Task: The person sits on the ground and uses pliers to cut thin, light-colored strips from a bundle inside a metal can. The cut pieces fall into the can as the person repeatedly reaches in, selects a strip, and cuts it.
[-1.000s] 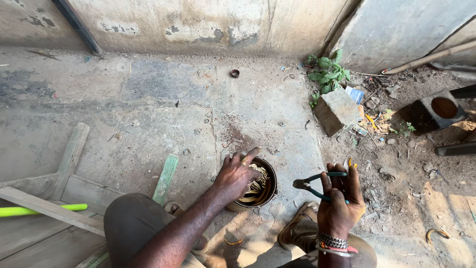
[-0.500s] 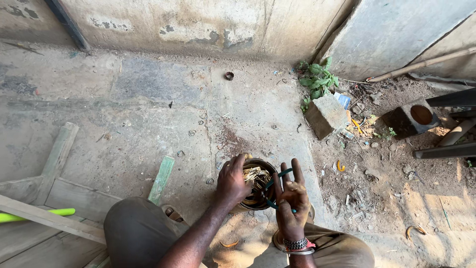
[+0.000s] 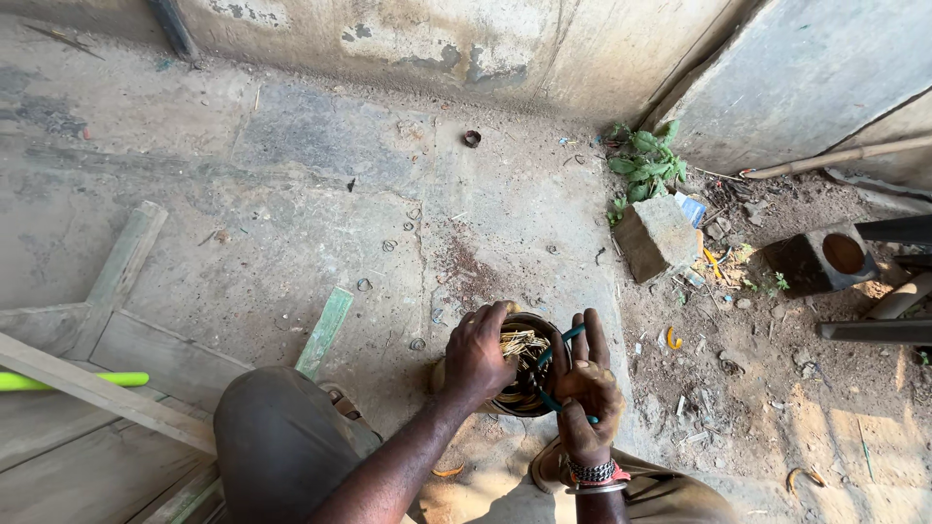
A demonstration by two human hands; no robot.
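Here, a dark round container (image 3: 529,374) full of thin yellowish sticks (image 3: 519,344) is seen on the concrete floor (image 3: 291,194), between the knees. The left hand (image 3: 478,357) is curled over its near rim, so that side is hidden. A teal-handled tool (image 3: 553,374) is gripped by the right hand (image 3: 585,388), fingers partly extended; its working end cannot be made out. A grey block (image 3: 658,236) and weeds (image 3: 646,160) are seen beyond.

A grey stone block (image 3: 657,236) lies beside a green weed (image 3: 646,160); wooden planks (image 3: 102,388) lie well apart.
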